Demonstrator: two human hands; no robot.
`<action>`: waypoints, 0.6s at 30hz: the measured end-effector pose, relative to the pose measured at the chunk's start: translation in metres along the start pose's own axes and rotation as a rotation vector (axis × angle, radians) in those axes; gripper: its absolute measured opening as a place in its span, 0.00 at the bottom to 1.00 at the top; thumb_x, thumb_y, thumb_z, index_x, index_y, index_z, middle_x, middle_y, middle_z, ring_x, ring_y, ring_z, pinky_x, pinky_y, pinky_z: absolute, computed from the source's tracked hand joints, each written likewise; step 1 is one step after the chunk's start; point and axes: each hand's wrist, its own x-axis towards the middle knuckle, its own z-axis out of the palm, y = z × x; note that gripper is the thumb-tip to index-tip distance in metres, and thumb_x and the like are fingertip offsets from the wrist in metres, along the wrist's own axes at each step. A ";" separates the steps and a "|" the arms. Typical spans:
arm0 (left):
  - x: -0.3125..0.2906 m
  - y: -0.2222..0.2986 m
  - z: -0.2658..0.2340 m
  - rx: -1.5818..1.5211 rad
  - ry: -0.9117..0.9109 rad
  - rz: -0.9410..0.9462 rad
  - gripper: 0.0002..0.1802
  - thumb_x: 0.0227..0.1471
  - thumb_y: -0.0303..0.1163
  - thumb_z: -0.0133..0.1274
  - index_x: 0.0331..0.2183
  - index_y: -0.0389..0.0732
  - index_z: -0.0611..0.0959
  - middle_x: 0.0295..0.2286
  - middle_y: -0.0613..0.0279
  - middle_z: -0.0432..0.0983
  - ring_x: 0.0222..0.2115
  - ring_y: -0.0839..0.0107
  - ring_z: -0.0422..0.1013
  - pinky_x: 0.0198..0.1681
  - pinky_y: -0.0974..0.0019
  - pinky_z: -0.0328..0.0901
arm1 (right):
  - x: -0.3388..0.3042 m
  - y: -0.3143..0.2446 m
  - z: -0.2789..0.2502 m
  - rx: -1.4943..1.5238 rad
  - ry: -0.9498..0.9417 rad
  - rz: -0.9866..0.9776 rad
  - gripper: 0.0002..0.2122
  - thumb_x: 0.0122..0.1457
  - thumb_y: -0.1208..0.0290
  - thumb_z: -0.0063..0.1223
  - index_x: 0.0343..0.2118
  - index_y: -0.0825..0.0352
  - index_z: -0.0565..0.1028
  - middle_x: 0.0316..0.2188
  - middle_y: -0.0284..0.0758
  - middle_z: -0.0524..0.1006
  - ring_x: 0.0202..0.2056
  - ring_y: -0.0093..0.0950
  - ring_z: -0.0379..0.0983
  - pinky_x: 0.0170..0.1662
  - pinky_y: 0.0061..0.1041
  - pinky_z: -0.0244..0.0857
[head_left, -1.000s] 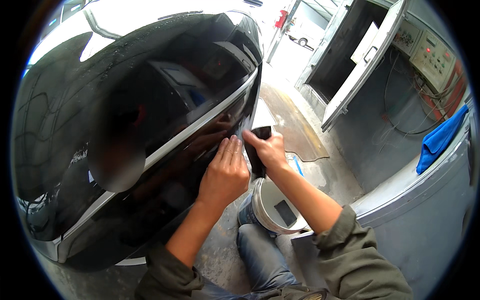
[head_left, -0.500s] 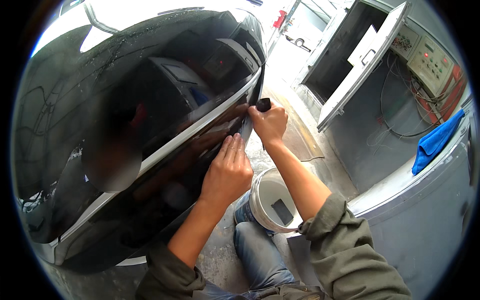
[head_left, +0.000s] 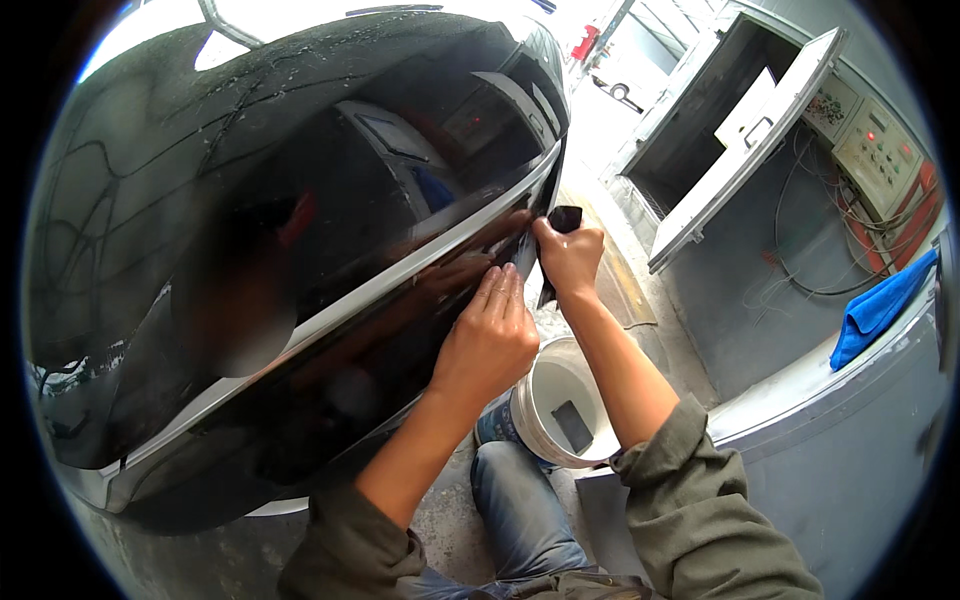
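Note:
A glossy black car body with a pale trim strip fills the left side. My left hand is open, its outstretched fingers lying against the dark panel just below that strip. At the panel's right end, my right hand is closed around a dark, flat-looking piece. One end of this piece sticks out above the fist, and something dark shows under the hand too. Its exact kind cannot be made out. The fingers of my left hand look wet.
Below my right forearm stands a white bucket with a dark grey block inside, close to my knee. On the right, a blue cloth hangs over a grey curved panel. Behind are an open cabinet door, a control box and loose cables.
The whole view has shifted, so the car, bucket and both hands sit farther right. Against the car panel, the hands hold nearly the same places.

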 end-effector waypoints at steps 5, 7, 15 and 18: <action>-0.004 0.000 0.005 -0.012 -0.010 -0.004 0.20 0.48 0.28 0.51 0.38 0.22 0.86 0.46 0.36 0.80 0.52 0.51 0.76 0.64 0.54 0.63 | 0.014 -0.002 -0.001 -0.033 -0.030 0.010 0.14 0.48 0.64 0.68 0.23 0.73 0.82 0.18 0.40 0.82 0.21 0.31 0.80 0.32 0.33 0.72; 0.002 0.004 0.004 -0.020 0.002 0.002 0.20 0.48 0.28 0.51 0.38 0.22 0.86 0.46 0.35 0.80 0.52 0.51 0.76 0.64 0.55 0.63 | 0.010 0.011 0.002 0.011 0.042 0.087 0.14 0.48 0.64 0.69 0.20 0.72 0.80 0.16 0.40 0.80 0.18 0.29 0.77 0.29 0.33 0.70; -0.002 0.004 0.005 -0.024 0.029 -0.022 0.16 0.47 0.26 0.54 0.34 0.23 0.85 0.45 0.38 0.81 0.51 0.51 0.76 0.63 0.53 0.65 | -0.008 0.000 0.006 0.454 0.021 0.386 0.11 0.49 0.72 0.72 0.19 0.70 0.78 0.19 0.29 0.77 0.20 0.20 0.69 0.24 0.26 0.64; 0.001 0.002 0.003 -0.017 0.031 -0.023 0.15 0.48 0.26 0.53 0.33 0.23 0.86 0.44 0.39 0.81 0.51 0.51 0.77 0.63 0.53 0.65 | -0.023 0.003 0.004 0.580 -0.040 0.481 0.09 0.50 0.74 0.71 0.25 0.71 0.80 0.23 0.34 0.80 0.21 0.25 0.75 0.26 0.27 0.69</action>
